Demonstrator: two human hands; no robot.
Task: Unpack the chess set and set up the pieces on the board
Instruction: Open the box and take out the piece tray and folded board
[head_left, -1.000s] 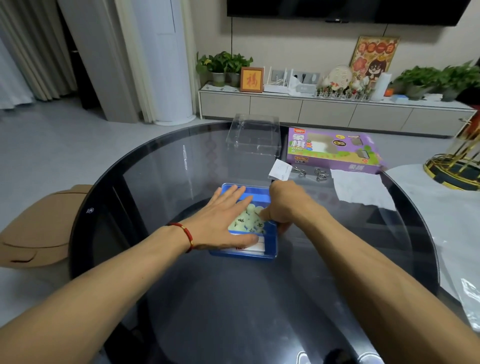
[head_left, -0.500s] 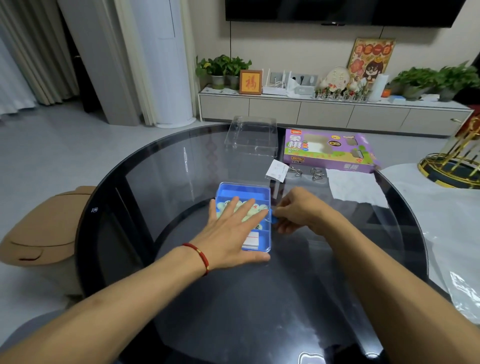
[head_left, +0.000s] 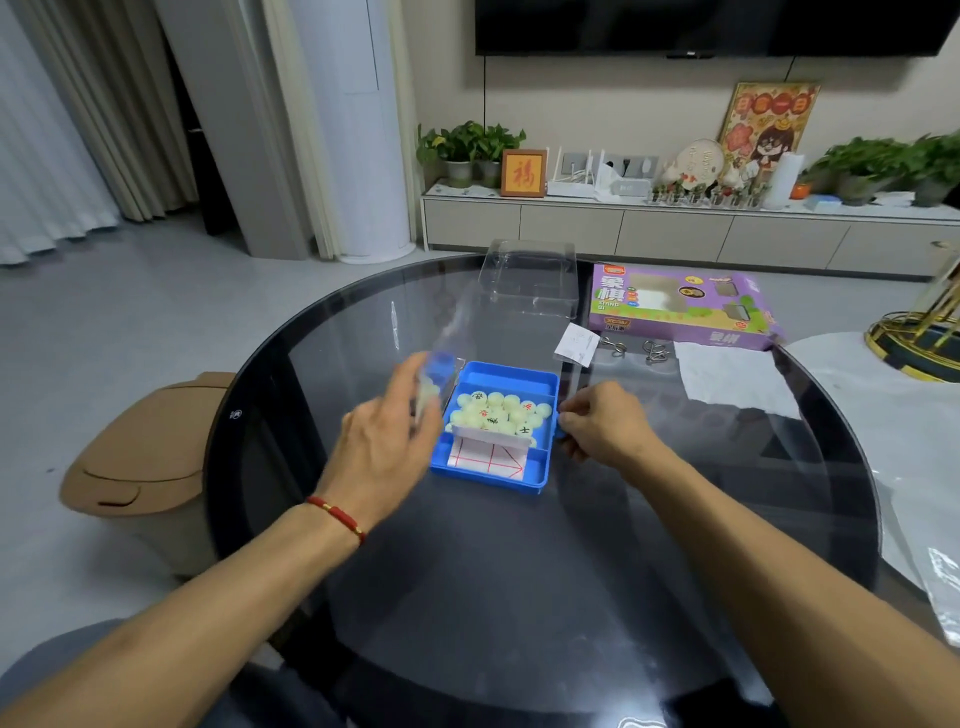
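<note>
One blue plastic tray (head_left: 498, 480) sits mid-bench (head_left: 467, 597) on dark round glass, holding a heap of pale round pieces (head_left: 497, 413) and one folded paper board (head_left: 485, 457). Your left hand (head_left: 387, 441) is blurred beside the tray, its grip unclear; your right hand (head_left: 597, 428) curls, pinching the tray's right edge.

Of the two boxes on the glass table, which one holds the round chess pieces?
The blue tray between the two hands holds the pale round pieces. The purple cardboard box lies farther back, closed.
</note>
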